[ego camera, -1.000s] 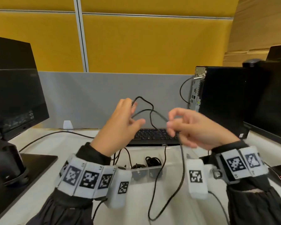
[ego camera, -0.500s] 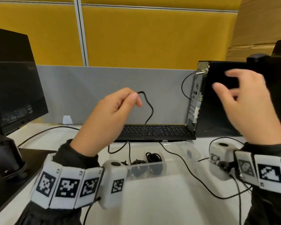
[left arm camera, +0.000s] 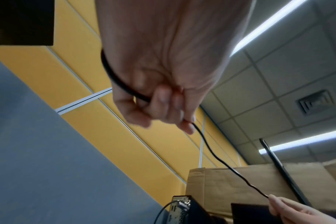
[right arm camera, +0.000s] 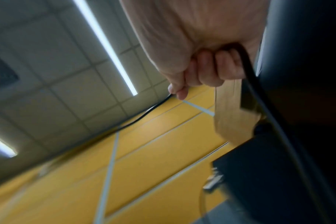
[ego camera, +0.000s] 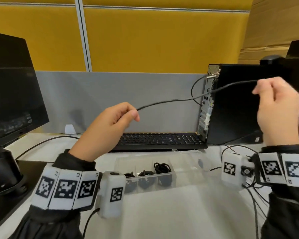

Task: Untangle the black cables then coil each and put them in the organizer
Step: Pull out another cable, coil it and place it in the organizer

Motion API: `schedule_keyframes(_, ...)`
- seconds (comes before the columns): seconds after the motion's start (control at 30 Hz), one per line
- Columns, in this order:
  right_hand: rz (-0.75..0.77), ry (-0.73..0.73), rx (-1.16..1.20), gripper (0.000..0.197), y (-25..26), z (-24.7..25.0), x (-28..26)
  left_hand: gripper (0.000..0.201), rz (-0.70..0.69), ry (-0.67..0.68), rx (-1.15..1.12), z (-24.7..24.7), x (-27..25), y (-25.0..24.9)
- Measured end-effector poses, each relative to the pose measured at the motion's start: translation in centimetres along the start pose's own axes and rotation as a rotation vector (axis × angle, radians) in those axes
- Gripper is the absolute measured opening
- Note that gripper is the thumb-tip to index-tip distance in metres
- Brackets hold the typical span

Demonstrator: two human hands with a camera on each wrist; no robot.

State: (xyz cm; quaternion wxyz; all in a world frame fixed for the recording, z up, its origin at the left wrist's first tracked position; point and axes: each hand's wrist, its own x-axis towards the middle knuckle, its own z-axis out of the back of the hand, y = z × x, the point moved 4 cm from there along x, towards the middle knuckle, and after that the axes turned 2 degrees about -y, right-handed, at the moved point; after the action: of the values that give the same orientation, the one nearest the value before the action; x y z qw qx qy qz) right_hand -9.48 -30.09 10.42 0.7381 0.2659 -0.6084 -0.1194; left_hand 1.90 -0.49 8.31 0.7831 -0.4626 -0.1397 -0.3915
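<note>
Head view: left hand at frame centre-left pinches a thin black cable btwn thumb and forefinger; right hand at upper right pinches the same cable by its fingertips, other fingers curled; cable runs stretched btwn them, rising left to right, in front of the grey partition panel and the black desktop PC tower. Left wrist view: cable leaves the left hand fingertips toward lower right; a thicker loop passes behind the palm. Clear plastic compartment organizer sits at lower centre on the white desk, w/ coiled black cables in its left compartments; black keyboard just behind it.
</note>
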Motion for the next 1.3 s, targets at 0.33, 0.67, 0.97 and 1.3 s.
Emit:
schedule_keyframes(0.33, 0.140, 0.591, -0.249, 0.061, 7.9, -3.5, -3.8, 0.023, -0.085, -0.046, 0.122, -3.3, -0.2, -1.1)
schedule_keyframes(0.67, 0.202, 0.812, 0.194, 0.029, 8.7, -4.6, -5.1, 0.034, -0.007, 0.118, -0.212, -2.6, -0.6, -1.9)
schedule_keyframes(0.97, 0.162, 0.283, 0.204, 0.017, 6.4, -4.4, -3.7, 0.026, -0.021, 0.295, -0.879, -3.3, -1.5, -4.5)
schedule_keyframes(1.3, 0.406, 1.218, -0.047, 0.028, 11.8, -6.0, -10.1, 0.020, -0.160, -0.240, -0.688, -1.8, -0.4, -2.5)
